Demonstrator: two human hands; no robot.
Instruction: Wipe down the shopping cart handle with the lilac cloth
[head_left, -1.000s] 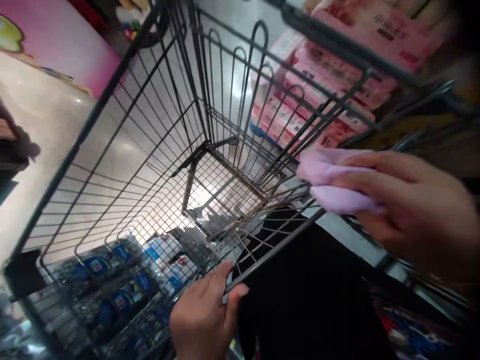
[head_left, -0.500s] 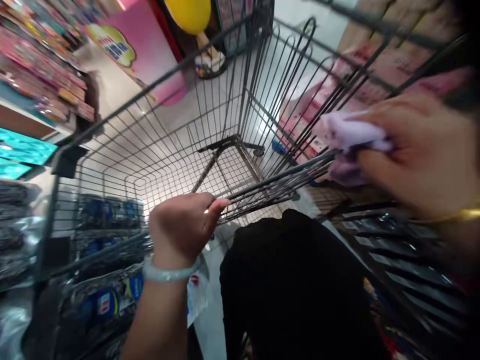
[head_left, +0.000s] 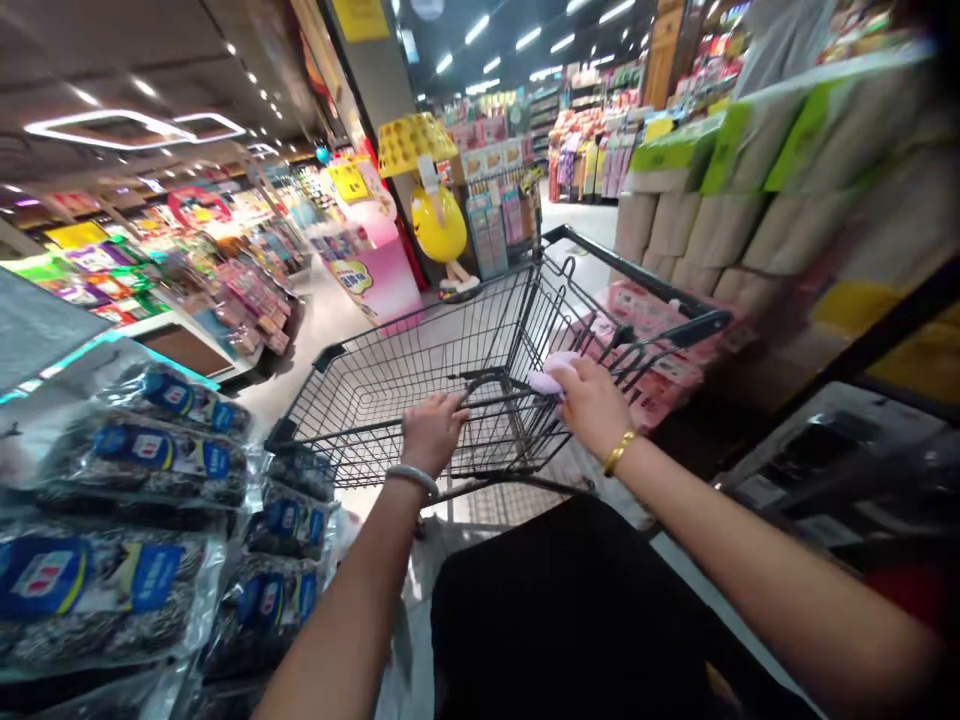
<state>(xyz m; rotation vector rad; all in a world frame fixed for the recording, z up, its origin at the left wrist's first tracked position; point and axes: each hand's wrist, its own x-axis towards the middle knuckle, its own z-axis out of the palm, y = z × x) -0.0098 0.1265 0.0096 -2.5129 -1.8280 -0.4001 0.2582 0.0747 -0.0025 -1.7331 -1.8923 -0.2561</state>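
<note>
A black wire shopping cart [head_left: 390, 375] stands in front of me in a store aisle, its basket holding nothing that I can see. My left hand [head_left: 433, 430] is closed on the near top wire of the cart; a pale bangle sits on that wrist. My right hand [head_left: 595, 405], with a gold bracelet, is closed on a lilac cloth [head_left: 550, 375] and presses it against the cart's near right rim. Dark clothing [head_left: 570, 610] fills the lower middle of the view.
Bagged goods with blue labels [head_left: 142, 500] are stacked at the lower left. Stacked paper packs [head_left: 750, 190] line the right, with pink packs [head_left: 660, 350] below them. A yellow figure display [head_left: 439, 215] and a pink stand [head_left: 375, 280] lie ahead on the pale floor.
The view has lifted from looking down into the cart to looking along the aisle. Both hands now appear farther away, still on the cart's near rim, the right still on the cloth.
</note>
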